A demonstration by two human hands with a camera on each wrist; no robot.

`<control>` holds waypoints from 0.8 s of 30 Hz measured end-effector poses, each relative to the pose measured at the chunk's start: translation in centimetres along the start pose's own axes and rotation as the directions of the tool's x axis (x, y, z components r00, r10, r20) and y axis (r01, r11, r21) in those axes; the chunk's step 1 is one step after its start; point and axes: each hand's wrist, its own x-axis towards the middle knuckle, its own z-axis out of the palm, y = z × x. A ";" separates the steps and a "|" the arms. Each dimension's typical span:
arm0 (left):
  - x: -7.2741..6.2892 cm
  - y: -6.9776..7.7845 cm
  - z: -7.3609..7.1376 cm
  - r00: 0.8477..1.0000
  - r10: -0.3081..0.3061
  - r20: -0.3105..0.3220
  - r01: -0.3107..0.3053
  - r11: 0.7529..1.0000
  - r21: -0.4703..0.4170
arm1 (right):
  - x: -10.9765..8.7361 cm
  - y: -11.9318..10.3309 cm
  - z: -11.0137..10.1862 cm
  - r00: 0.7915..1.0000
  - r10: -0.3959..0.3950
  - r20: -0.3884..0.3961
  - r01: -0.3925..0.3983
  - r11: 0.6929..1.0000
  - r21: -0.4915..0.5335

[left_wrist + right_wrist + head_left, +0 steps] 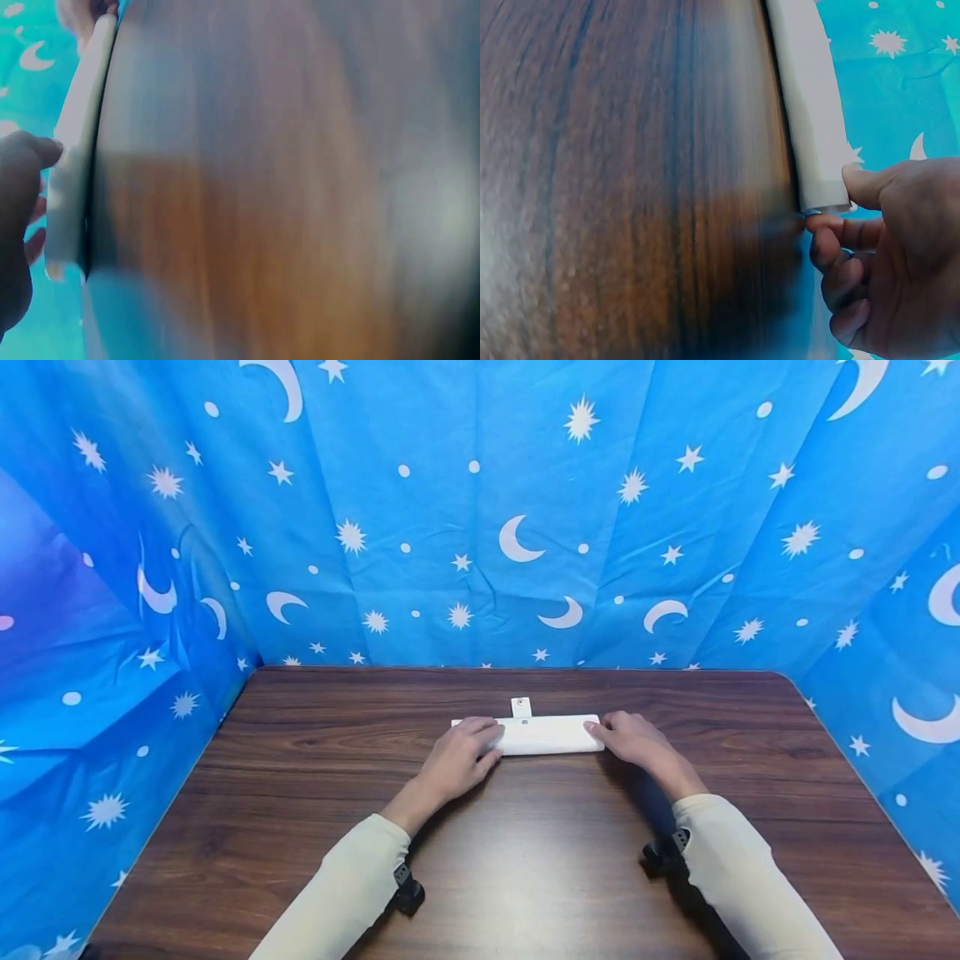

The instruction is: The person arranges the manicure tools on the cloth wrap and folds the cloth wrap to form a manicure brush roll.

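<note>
A long, narrow white folded case [551, 737] lies crosswise toward the back of the table. A short tab with a metal snap [521, 702] sticks out from its far edge, and a second snap shows on the case near it. At its left end my left hand [461, 756] grips it, fingers over the top and thumb at the near edge. The right hand [637, 742] pinches the right end, thumb on top; the right wrist view shows the index finger [847, 231] bent at that end, other fingers curled below.
The brown wood-grain table [517, 860] reaches back to a blue curtain [450, 527] with white moons and stars, which also hangs along both sides. Small black cameras [408, 893] sit on both wrists over pale sleeves [337, 885].
</note>
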 end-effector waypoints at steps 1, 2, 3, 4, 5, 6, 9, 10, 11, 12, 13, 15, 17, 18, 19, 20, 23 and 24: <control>0.1 0.2 0.2 0.999 0.010 0.034 -0.010 1.000 0.007 | 0.0 -0.2 0.0 1.000 0.003 -0.003 -0.003 1.000 -0.004; 0.1 0.3 0.3 0.998 0.013 0.057 -0.014 1.000 0.018 | -0.1 -0.3 -0.1 1.000 0.005 -0.008 -0.005 1.000 -0.009; 0.2 0.4 0.4 0.998 0.015 0.068 -0.017 0.999 0.027 | -0.1 -0.5 -0.2 1.000 0.003 -0.017 -0.003 1.000 -0.014; 0.3 0.4 0.6 0.997 0.017 0.071 -0.020 0.999 0.039 | -0.1 -0.6 -0.2 0.999 -0.003 -0.034 0.002 1.000 -0.019; 0.3 0.3 0.7 0.997 0.014 0.071 -0.018 0.999 0.047 | 0.0 -0.7 -0.1 0.998 -0.014 -0.061 0.013 1.000 -0.025; 0.4 0.3 0.8 0.998 0.011 0.068 -0.015 0.999 0.051 | 0.1 -0.8 -0.1 0.995 -0.029 -0.093 0.026 0.999 -0.030; 0.5 0.1 0.9 0.999 0.008 0.054 -0.010 0.999 0.035 | 0.5 -1.1 0.0 0.970 -0.097 -0.225 0.091 0.995 -0.037; 0.5 0.1 0.9 0.999 0.004 0.051 -0.006 0.999 0.032 | 0.7 -1.4 0.2 0.954 -0.128 -0.269 0.124 0.992 -0.031; 0.5 0.1 0.8 0.999 -0.001 0.051 0.000 1.000 0.028 | 1.0 -1.6 0.3 0.938 -0.158 -0.307 0.160 0.987 -0.020; 0.5 0.1 0.8 0.999 -0.004 0.047 0.003 1.000 0.026 | 1.3 -2.0 0.5 0.924 -0.184 -0.336 0.195 0.981 -0.001; 0.5 0.1 0.8 0.999 -0.005 0.042 0.004 1.000 0.024 | 1.7 -2.4 0.7 0.913 -0.200 -0.356 0.227 0.973 0.035; 0.5 0.1 0.7 0.999 -0.010 0.034 0.009 1.000 0.025 | 2.6 -3.2 1.3 0.904 -0.216 -0.370 0.282 0.949 0.137; 0.5 0.1 0.7 1.000 -0.015 0.027 0.014 1.000 0.025 | 3.6 -4.0 2.1 0.917 -0.197 -0.346 0.297 0.918 0.264; 0.5 0.2 0.7 0.999 -0.018 0.027 0.017 1.000 0.026 | 4.1 -4.3 2.5 0.926 -0.176 -0.335 0.287 0.903 0.320; 0.5 0.2 0.8 0.999 -0.018 0.027 0.017 1.000 0.025 | 4.5 -4.6 2.9 0.934 -0.151 -0.323 0.271 0.889 0.368; 0.5 0.2 0.8 0.999 -0.018 0.030 0.018 1.000 0.024 | 4.8 -4.8 3.2 0.939 -0.131 -0.318 0.256 0.884 0.390; 0.5 0.1 0.9 0.999 -0.023 0.033 0.022 1.000 0.022 | 5.8 -5.4 3.8 0.945 -0.085 -0.315 0.213 0.892 0.399; 0.5 0.1 0.9 0.999 -0.026 0.032 0.025 0.999 0.020 | 6.0 -5.5 3.9 0.946 -0.071 -0.315 0.198 0.897 0.395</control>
